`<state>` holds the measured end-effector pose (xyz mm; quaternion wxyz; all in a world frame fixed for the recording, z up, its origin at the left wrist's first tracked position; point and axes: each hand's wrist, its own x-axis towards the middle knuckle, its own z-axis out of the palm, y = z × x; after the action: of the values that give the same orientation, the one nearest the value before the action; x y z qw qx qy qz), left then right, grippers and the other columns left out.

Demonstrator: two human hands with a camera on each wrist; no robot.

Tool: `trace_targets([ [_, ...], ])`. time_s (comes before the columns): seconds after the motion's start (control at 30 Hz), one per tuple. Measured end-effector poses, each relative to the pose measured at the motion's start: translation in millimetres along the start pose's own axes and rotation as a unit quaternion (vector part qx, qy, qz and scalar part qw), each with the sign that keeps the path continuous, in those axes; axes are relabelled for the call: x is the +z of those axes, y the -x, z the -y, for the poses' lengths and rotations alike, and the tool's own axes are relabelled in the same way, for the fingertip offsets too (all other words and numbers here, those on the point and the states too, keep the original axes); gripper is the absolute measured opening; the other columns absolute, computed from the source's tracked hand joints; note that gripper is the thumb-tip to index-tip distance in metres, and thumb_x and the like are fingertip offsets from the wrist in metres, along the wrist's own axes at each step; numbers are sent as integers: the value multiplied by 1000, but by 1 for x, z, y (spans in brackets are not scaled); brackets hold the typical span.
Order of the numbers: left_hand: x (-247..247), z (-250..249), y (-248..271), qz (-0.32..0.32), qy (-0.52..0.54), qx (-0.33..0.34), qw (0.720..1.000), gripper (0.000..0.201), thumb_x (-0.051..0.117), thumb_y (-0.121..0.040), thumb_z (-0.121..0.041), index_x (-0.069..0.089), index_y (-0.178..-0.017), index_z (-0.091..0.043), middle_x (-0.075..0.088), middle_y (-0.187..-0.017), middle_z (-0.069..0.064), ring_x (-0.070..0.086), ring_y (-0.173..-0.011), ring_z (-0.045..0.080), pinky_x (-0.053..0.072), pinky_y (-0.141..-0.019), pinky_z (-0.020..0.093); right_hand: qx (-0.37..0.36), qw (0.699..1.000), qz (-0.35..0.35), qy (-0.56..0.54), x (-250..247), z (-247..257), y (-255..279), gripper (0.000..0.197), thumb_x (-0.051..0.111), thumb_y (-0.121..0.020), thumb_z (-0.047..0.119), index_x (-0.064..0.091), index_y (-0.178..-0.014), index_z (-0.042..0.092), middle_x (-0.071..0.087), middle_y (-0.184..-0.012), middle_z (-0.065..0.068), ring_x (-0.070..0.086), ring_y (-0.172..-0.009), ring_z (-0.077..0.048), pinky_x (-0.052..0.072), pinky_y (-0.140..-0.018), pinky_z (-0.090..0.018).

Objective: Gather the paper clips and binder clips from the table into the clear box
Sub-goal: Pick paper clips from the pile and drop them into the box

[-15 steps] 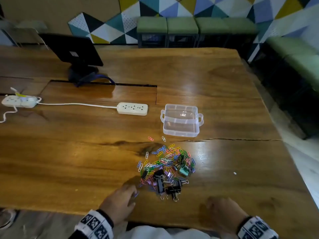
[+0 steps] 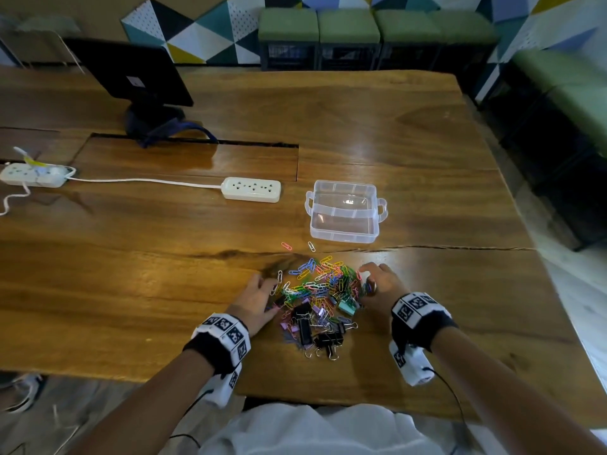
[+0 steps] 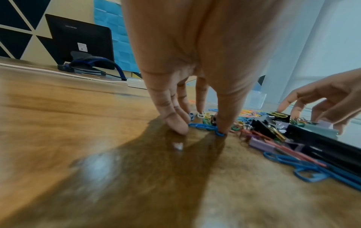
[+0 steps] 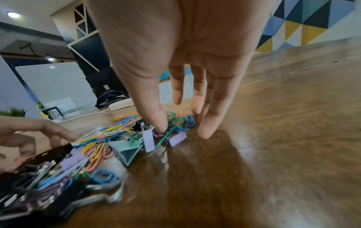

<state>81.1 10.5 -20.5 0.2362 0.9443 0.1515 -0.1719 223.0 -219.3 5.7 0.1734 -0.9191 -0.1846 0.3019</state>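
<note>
Dim indoor light, with pale glare streaks on the glossy table (image 2: 377,133) and a bright spot in the box (image 2: 348,201). The head view bends at its edges and its corners smear. Both wrist views are soft, the near wood blurred, with dark hand shadows under the fingers (image 3: 175,123) and a ceiling lamp (image 4: 13,14) top left

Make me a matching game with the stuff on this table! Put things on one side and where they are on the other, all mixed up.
Things:
1. clear box
2. clip pile
3. power strip
4. monitor

Places:
A. between the left hand and the right hand
B. far left part of the table
C. just beyond the pile, lid off
D. left of the box, on a white cord

Pairs: 1-C, 2-A, 3-D, 4-B
</note>
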Motion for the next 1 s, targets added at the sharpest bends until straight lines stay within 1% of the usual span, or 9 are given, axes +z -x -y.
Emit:
trace_targets([
  [0.13, -4, -13, -21, 1, -12, 23, 1000, 62, 62, -87, -27, 30, -141, -24, 36, -128, 5, 50, -91, 12, 47, -79, 20, -15, 999, 16, 43, -2, 8, -19, 67, 70, -76, 10, 39, -134, 17, 40, -135, -10, 46, -122, -24, 40, -101, -32],
  [0.3, -5, -33, -42, 46, -12, 72, 996, 74, 68, -82, -19, 29, -144, -21, 35, -127, 6, 50, -109, 19, 44, -101, 29, -53, 995, 36, 81, 1, 16, -33, 72, 70, -75, 9, 37, -138, 21, 38, -135, -10, 45, -122, -26, 41, -101, -33],
  [0.37, -4, -41, -46, 78, 9, 99, 992, 75, 70, -79, -11, 32, -143, -23, 35, -125, 4, 52, -101, 20, 49, -91, 30, -75, 992, 57, 84, 3, 18, -39, 72, 72, -74, 8, 40, -137, 22, 36, -134, -10, 43, -124, -27, 39, -105, -33],
  [0.43, -6, -48, -49, 111, 49, 104, 987, 72, 67, -78, -4, 35, -140, -23, 36, -123, 4, 51, -88, 18, 50, -71, 25, -91, 990, 75, 81, 4, 20, -42, 64, 71, -75, 8, 45, -133, 21, 38, -129, -11, 41, -123, -26, 35, -107, -30],
  [0.47, -6, -50, -51, 121, 65, 97, 986, 69, 67, -78, -6, 37, -138, -23, 37, -123, 4, 50, -89, 17, 47, -70, 22, -96, 989, 81, 80, 3, 20, -42, 60, 69, -77, 9, 48, -132, 20, 39, -127, -10, 41, -121, -25, 33, -106, -28],
  [0.6, -10, -55, -62, 85, 68, 52, 993, 55, 61, -81, -21, 40, -132, -24, 40, -128, 6, 50, -108, 20, 45, -91, 29, -118, 987, 78, 71, 2, 15, -45, 50, 68, -76, 14, 56, -124, 22, 48, -119, -2, 41, -103, -13, 38, -97, -26],
  [0.67, -9, -56, -68, 64, 41, 36, 996, 61, 63, -81, -28, 36, -135, -25, 34, -136, 7, 48, -117, 23, 45, -98, 34, -126, 987, 72, 66, 0, 13, -47, 44, 67, -75, 19, 59, -118, 26, 56, -116, 1, 45, -102, -14, 40, -95, -27],
  [0.83, -3, -61, -77, 35, -17, 67, 997, 87, 76, -70, -38, 29, -142, -26, 34, -120, 5, 36, -116, 21, 39, -104, 35, -109, 991, 44, 66, -7, 16, -49, 66, 73, -68, 25, 45, -128, 26, 39, -126, -1, 43, -115, -19, 43, -101, -36],
  [1.0, 7, -62, -76, 1, -50, 98, 994, 70, 76, -71, -36, 44, -131, -22, 35, -124, 7, 35, -116, 24, 37, -100, 31, -124, 987, 28, 103, -4, 21, -57, 69, 71, -71, 22, 39, -132, 24, 36, -132, -5, 36, -123, -27, 40, -104, -38],
])
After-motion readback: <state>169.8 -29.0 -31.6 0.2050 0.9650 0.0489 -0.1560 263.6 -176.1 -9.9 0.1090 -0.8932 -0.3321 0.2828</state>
